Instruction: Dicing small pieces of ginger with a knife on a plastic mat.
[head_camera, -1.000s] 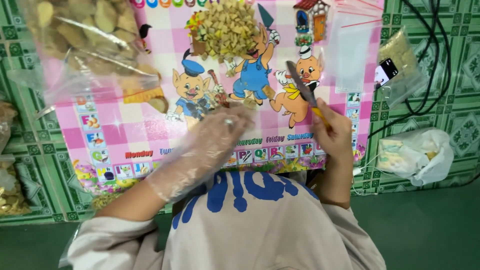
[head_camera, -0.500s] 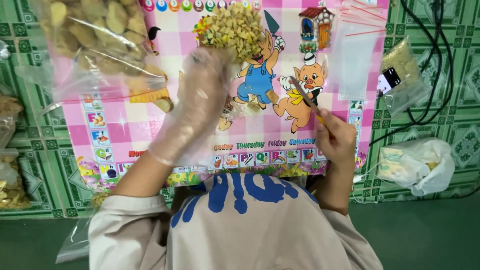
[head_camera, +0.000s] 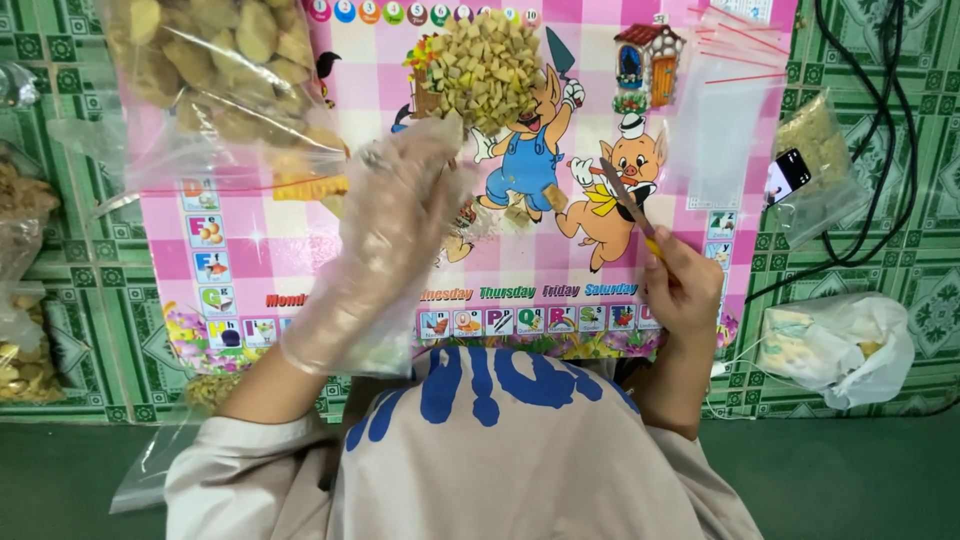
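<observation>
Knife (head_camera: 628, 205) in right hand (head_camera: 683, 292) points up-left.

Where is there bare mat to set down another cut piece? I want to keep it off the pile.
Free: the mat's pink checks between the gloved left hand and its left picture column, and the strip between the two hands. Crowded: the cube pile up top, the big bag upper left, the empty bags by the knife in the right hand.

Bright, even light; soft shadows; the gloved hand perhaps slightly blurred.
</observation>
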